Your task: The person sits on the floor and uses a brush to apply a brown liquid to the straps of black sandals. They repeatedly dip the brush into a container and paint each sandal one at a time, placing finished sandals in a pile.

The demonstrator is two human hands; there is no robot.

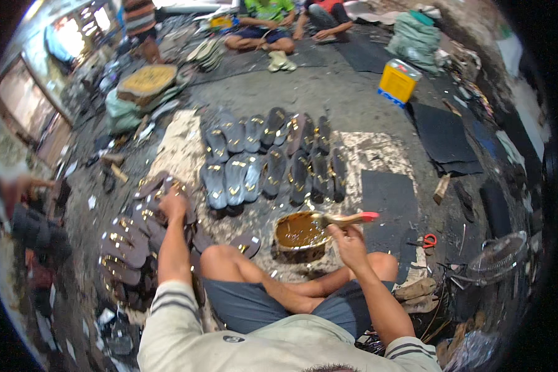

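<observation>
Glue brush (344,219), pale-handled with a red tip, sits in the person's right hand (348,240), which is closed around the handle so the bristles rest over the round tin of brown glue (299,234) on the floor just in front of the crossed legs. The left hand (172,204) stretches out to the left pile of dark sandal soles (130,245) and lies on the topmost ones; whether its fingers have closed on a sole cannot be told. By the look of it the step in hand is loading the brush while fetching an uncoated sole, and the next move would call for lifting one sole clear of the pile and bringing it beside the tin. Farther out, rows of coated soles (273,162) lie spread on the floor, then a yellow can (398,80), and other people sit at the far end.
</observation>
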